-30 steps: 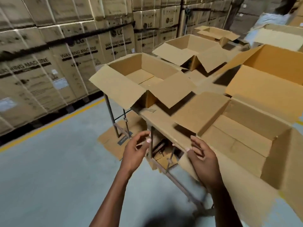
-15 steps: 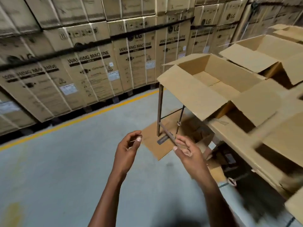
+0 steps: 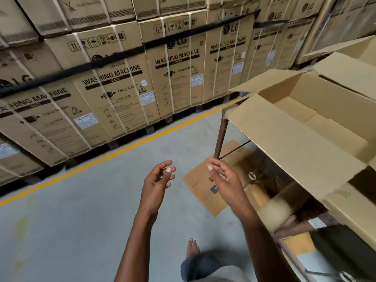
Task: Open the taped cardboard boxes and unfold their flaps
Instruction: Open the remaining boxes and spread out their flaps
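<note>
Both hands loose and holding nothing: left hand point(image 3: 157, 183) and right hand point(image 3: 223, 177) hovering over grey floor, fingers gently curled. Plain brown corrugated cardboard box point(image 3: 317, 127) on the rust-brown metal table point(image 3: 220, 132) at right, flaps already spread. Probably light, stiff board, creasing if forced; best taken by a flap's free edge.

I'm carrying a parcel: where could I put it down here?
The grey floor between the yellow line and the person's foot is bare. Under the table it is crowded with flat cardboard; the open box fills the top.
</note>
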A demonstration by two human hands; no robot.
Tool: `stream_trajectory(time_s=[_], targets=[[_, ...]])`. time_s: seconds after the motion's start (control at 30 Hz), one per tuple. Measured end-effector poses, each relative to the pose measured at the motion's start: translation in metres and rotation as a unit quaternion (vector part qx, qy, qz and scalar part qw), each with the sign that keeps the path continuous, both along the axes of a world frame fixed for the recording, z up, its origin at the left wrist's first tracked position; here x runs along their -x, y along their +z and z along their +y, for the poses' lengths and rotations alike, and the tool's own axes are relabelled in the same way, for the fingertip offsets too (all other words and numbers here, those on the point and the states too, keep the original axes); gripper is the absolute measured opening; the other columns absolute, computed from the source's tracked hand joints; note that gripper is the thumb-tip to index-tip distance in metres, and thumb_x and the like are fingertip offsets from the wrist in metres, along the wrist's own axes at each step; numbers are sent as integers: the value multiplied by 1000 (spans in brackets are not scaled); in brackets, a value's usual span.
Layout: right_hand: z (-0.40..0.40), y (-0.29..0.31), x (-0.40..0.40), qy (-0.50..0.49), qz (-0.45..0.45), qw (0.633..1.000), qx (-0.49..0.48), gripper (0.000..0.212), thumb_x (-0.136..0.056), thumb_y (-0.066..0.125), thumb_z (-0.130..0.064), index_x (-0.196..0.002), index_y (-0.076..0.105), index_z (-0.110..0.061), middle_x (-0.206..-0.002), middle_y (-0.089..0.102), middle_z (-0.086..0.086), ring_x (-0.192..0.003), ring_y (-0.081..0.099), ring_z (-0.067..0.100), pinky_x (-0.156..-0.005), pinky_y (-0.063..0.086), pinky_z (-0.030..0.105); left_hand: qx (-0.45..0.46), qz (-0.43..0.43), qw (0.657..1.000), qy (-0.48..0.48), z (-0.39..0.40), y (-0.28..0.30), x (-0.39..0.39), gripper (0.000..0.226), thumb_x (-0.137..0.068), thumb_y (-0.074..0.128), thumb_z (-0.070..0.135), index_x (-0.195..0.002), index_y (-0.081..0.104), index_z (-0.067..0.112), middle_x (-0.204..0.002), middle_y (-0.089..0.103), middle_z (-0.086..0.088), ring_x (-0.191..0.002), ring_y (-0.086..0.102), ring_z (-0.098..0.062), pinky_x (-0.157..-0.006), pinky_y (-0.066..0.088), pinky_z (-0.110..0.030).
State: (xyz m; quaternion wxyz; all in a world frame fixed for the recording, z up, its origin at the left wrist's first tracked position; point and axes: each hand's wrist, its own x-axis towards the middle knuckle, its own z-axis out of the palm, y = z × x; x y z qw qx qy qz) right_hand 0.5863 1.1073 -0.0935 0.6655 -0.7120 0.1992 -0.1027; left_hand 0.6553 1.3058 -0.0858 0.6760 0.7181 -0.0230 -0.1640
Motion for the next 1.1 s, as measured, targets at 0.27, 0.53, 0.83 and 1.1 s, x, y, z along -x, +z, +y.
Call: stream_trajectory(time_s=[0.27,0.53,0.83,1.1], targets=[[-10,17,-164,-23,4,999,-42,25,-98,62,-31,-123,65,-30,-118,71,-5,-99,70,10,-91,53,30,3,7,1000,-3,9,7,-140,27,-101,55,32,-125,67,29,-119,72,3,-110,68,-17,-96,51,-38],[-43,-13,-289,-113,35,993,24,25,-97,65,-19,-120,67,-28,-106,73,-8,-100,69,12,-97,54,43,-27,24,998,-54,-40,-4,-320,21,-101,56,33,-115,72,29,-111,75,6,-101,72,-14,-94,52,-41],[-103,1,-430,-294,6,954,49,25,-91,65,-27,-114,70,-20,-100,75,-7,-84,73,17,-84,58,45,-6,-12,972,-234,-147,30,-530,22,-102,55,32,-114,72,26,-111,74,2,-99,71,-18,-90,50,-36],[-203,-6,-507,-382,-36,921,71,59,-77,60,-58,-115,68,-14,-100,72,-19,-74,73,16,-68,55,27,0,-10,937,-348,-284,23,-625,21,-101,57,28,-115,72,25,-111,74,1,-101,71,-19,-94,52,-40]])
